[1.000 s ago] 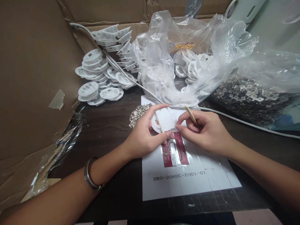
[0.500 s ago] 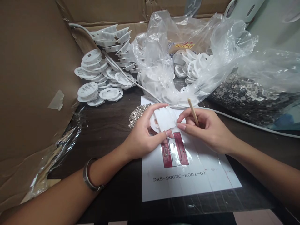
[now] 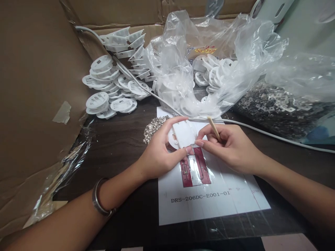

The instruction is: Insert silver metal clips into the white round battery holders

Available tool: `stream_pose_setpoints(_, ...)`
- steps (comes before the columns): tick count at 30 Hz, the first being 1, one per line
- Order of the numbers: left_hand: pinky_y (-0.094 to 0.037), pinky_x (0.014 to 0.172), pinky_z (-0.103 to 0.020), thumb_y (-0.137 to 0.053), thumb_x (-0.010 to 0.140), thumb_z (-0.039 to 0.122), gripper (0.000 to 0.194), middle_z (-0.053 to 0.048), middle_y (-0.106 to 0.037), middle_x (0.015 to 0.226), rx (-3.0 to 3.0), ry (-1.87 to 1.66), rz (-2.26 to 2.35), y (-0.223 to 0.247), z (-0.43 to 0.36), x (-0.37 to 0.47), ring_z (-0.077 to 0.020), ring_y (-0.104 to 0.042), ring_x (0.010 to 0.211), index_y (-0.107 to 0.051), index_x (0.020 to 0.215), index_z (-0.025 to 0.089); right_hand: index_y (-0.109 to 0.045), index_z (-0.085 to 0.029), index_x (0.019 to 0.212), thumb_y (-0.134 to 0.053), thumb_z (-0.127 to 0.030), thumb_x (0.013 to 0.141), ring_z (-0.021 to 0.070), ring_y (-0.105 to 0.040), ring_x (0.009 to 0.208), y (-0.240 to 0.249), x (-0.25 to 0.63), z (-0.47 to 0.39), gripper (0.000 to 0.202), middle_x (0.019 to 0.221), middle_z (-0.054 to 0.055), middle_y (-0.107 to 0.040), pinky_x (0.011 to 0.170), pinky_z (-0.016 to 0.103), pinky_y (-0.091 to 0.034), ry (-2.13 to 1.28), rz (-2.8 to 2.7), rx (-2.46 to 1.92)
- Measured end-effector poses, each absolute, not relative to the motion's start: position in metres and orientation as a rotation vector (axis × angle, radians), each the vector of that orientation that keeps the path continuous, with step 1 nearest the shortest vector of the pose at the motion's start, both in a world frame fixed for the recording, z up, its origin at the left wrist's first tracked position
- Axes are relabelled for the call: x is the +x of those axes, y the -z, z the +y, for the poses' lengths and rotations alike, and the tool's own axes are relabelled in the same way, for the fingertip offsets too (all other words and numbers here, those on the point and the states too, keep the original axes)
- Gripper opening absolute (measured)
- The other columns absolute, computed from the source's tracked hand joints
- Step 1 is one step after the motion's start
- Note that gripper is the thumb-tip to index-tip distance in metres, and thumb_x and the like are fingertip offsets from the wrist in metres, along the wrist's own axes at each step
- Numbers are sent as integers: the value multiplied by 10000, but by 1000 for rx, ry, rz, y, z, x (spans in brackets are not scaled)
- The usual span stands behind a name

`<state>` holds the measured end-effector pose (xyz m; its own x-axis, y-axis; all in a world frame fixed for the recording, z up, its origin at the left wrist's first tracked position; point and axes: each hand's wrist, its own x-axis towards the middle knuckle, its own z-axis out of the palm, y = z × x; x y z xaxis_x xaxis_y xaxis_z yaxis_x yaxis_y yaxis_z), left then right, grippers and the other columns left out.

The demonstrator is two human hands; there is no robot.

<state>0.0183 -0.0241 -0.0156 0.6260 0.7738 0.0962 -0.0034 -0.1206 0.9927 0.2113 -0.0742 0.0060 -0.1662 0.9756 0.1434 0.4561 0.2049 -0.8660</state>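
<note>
A round white plastic part (image 3: 184, 133) is held by its edges between the thumb and fingers of my left hand (image 3: 163, 150). My right hand (image 3: 226, 144) has its thumb and index finger pinched at the right edge of that part; whether something tiny is between the fingertips cannot be made out. A thin wooden stick (image 3: 214, 129) is tucked in the same hand, its end pointing up. Beneath both hands lies a printed sheet (image 3: 199, 205) with a red and white picture. Small metal pieces (image 3: 154, 129) are heaped just left of the white part.
Stacked white round parts (image 3: 97, 101) stand at the back left. An open clear plastic bag (image 3: 175, 62) with more white parts is behind my hands. A bag of dark metal pieces (image 3: 277, 101) lies at the right. A white cable (image 3: 261, 131) crosses the table (image 3: 117, 150).
My right hand has moved slightly left, so its fingertips now meet the white part's edge. The stick has tilted and sits lower. My left hand has barely moved.
</note>
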Motion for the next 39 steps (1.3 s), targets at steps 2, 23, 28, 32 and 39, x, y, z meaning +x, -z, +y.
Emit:
stream_pose_setpoints(2, -630, 568, -334, -705, 788, 178, 565, -18, -656, 927, 1546, -744, 684, 14, -25, 19, -195, -706, 657, -450, 1277, 297, -618, -151, 774, -585, -207, 862, 46, -281, 412, -6, 212, -74, 110, 476, -89, -309, 402, 182, -237, -707, -1850, -1330)
stream_pose_setpoints(23, -622, 576, -363, -700, 792, 214, 555, 5, -687, 735, 1470, -762, 682, 14, -19, 19, -193, -683, 578, -406, 1261, 239, -627, -173, 725, -647, -277, 820, 71, -330, 433, -4, 225, -70, 143, 479, -62, -394, 461, 217, -253, -414, -2043, -1451)
stream_pose_setpoints(28, -624, 548, -352, -713, 763, 179, 572, -2, -663, 811, 1509, -731, 669, 11, -22, 20, -185, -679, 586, -441, 1259, 258, -597, -146, 685, -399, -397, 975, 98, -426, 517, -7, 225, -73, 431, 562, -2, -511, 542, 251, -279, -450, -2231, -1314)
stream_pose_setpoints(32, -632, 562, -341, -694, 756, 117, 589, -2, -668, 827, 1511, -717, 637, 11, -23, 20, -184, -688, 624, -439, 1267, 264, -638, -139, 804, -423, -296, 963, 124, -499, 612, -6, 222, -74, 310, 675, 28, -589, 606, 260, -321, -348, -2283, -1263)
stream_pose_setpoints(39, -641, 568, -353, -688, 761, 107, 588, -15, -683, 856, 1483, -710, 600, 13, -23, 20, -216, -711, 686, -435, 1265, 272, -655, -134, 774, -499, -247, 933, 132, -441, 593, -3, 225, -71, 249, 631, 27, -528, 564, 263, -314, -79, -2332, -1103)
